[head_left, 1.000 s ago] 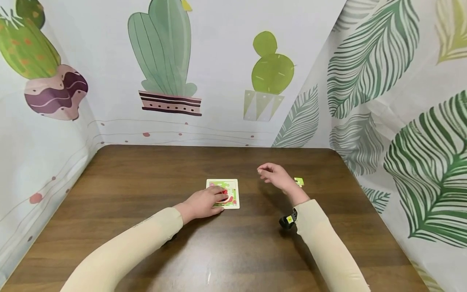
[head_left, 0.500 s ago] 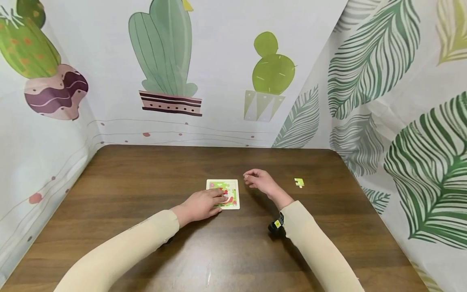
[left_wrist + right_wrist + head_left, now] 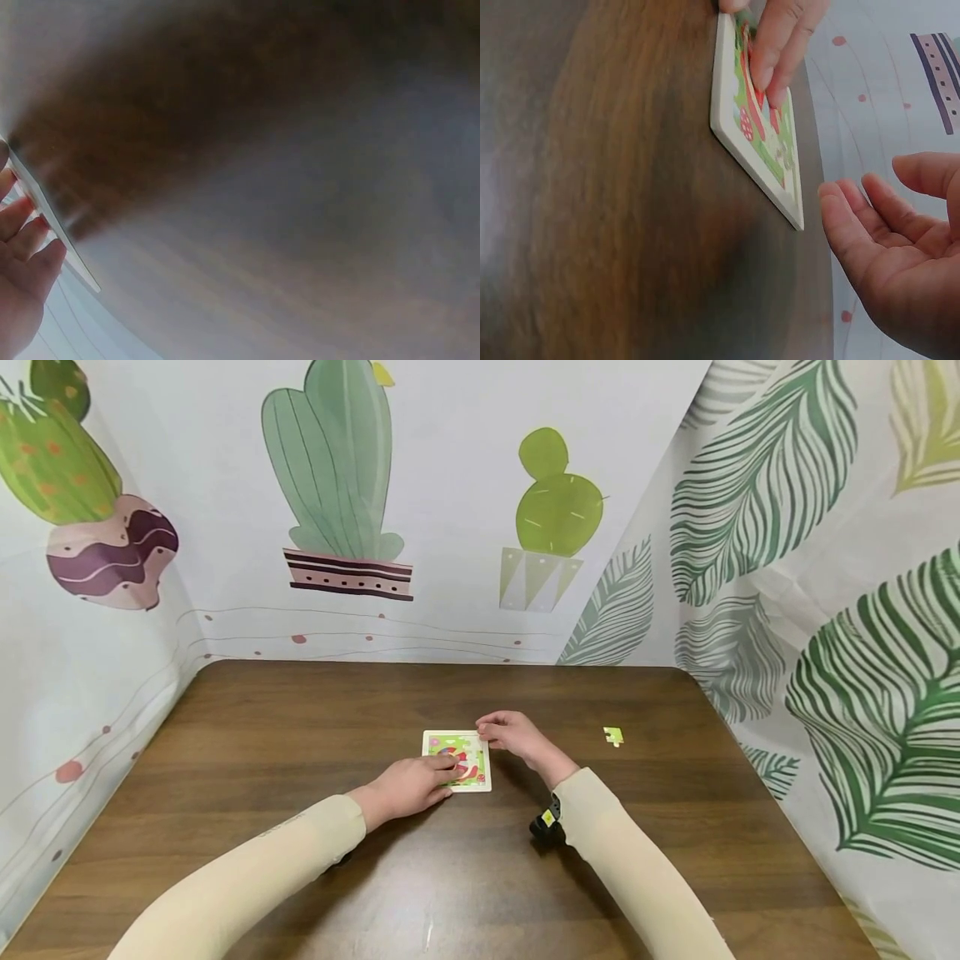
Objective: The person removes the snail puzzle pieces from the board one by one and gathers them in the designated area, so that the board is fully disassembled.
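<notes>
A square puzzle board [image 3: 486, 777] with a white frame and a green and red picture lies flat on the table. My left hand [image 3: 408, 787] rests on the board's left and lower part, its fingertips [image 3: 763, 79] touching the picture. A pale patch shows in the picture's upper right. My right hand [image 3: 516, 737] is at the board's upper right corner, fingers loosely bent. In the right wrist view its fingers [image 3: 844, 225] look apart from the board and nothing shows between them. One green loose puzzle piece [image 3: 613, 737] lies right of that hand.
The brown wooden table [image 3: 315, 710] ends at a back wall [image 3: 450, 527] printed with cacti and leaves. A black wrist camera [image 3: 546, 827] sits under the right sleeve's cuff.
My right hand has moved left, away from the loose piece, to the board's upper right corner. My left hand has drawn back slightly to the lower left, uncovering more of the picture.
</notes>
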The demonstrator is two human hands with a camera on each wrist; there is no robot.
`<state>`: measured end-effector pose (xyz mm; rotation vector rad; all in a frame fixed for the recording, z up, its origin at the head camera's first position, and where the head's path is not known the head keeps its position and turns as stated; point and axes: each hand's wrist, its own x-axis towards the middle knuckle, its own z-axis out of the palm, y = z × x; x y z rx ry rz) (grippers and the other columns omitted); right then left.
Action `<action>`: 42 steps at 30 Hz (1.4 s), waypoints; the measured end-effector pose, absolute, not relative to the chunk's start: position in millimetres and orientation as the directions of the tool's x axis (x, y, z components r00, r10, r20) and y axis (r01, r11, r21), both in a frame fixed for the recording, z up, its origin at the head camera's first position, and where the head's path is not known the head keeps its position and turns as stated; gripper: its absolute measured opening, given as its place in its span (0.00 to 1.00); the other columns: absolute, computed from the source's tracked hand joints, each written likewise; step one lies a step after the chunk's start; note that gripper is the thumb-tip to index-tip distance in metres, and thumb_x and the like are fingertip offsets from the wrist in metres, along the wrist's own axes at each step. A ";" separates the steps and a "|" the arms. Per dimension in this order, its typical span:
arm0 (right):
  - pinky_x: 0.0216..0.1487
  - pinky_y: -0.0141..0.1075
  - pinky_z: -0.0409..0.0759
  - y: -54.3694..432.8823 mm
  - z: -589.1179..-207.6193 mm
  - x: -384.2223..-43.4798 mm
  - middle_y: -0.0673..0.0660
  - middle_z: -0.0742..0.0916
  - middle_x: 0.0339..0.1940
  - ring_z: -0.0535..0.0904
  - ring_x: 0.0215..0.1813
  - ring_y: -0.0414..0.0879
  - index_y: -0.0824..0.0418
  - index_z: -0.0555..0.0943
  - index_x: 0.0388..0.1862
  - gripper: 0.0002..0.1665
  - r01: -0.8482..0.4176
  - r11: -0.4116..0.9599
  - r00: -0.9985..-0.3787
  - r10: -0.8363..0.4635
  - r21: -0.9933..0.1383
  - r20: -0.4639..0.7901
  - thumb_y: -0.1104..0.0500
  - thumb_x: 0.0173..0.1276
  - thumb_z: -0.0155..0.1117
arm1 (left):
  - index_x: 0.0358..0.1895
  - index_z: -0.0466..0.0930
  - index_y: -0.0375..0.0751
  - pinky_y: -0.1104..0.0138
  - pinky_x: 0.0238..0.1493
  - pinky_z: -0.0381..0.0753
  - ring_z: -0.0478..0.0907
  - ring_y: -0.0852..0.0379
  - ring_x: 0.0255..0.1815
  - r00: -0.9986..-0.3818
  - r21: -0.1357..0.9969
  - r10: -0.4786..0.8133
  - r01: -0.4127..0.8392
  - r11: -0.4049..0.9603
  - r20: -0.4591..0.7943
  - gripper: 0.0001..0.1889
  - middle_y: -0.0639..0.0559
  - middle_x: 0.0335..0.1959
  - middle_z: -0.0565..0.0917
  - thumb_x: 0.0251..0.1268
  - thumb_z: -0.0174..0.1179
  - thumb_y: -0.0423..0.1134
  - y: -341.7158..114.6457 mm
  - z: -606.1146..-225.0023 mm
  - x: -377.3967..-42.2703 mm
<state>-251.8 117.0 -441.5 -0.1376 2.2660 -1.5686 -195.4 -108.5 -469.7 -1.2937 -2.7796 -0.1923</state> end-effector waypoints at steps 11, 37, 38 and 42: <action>0.63 0.42 0.85 104.4 -447.2 -255.6 0.71 0.86 0.58 0.86 0.58 0.54 0.74 0.79 0.62 0.21 0.158 0.420 -0.915 -0.279 -0.894 -0.292 0.63 0.77 0.54 | 0.61 0.85 0.42 0.56 0.60 0.85 0.82 0.48 0.66 -0.663 0.118 0.743 0.748 0.653 0.095 0.18 0.43 0.65 0.84 0.72 0.62 0.42 -107.2 -468.3 -193.9; 0.38 0.25 0.82 84.9 -448.0 -275.7 0.66 0.91 0.47 0.79 0.33 0.38 0.71 0.87 0.50 0.13 0.213 0.537 -0.915 -0.185 -0.817 -0.360 0.69 0.69 0.65 | 0.58 0.87 0.42 0.57 0.58 0.86 0.85 0.49 0.62 -0.659 0.120 0.741 0.752 0.648 0.129 0.17 0.43 0.62 0.86 0.69 0.65 0.41 -107.2 -469.3 -196.0; 0.37 0.25 0.81 84.5 -448.0 -275.5 0.66 0.91 0.47 0.79 0.33 0.38 0.72 0.87 0.50 0.13 0.204 0.542 -0.917 -0.187 -0.815 -0.354 0.69 0.69 0.65 | 0.57 0.87 0.42 0.57 0.58 0.86 0.85 0.49 0.62 -0.660 0.123 0.741 0.751 0.648 0.126 0.17 0.43 0.62 0.86 0.69 0.65 0.41 -107.0 -468.9 -196.1; 0.33 0.25 0.77 82.9 -448.2 -275.2 0.59 0.90 0.35 0.77 0.30 0.38 0.71 0.88 0.46 0.10 0.157 0.582 -0.924 -0.198 -0.798 -0.326 0.68 0.68 0.66 | 0.57 0.87 0.42 0.56 0.58 0.85 0.85 0.49 0.62 -0.656 0.122 0.744 0.754 0.645 0.128 0.17 0.43 0.62 0.86 0.68 0.65 0.41 -106.5 -468.1 -195.9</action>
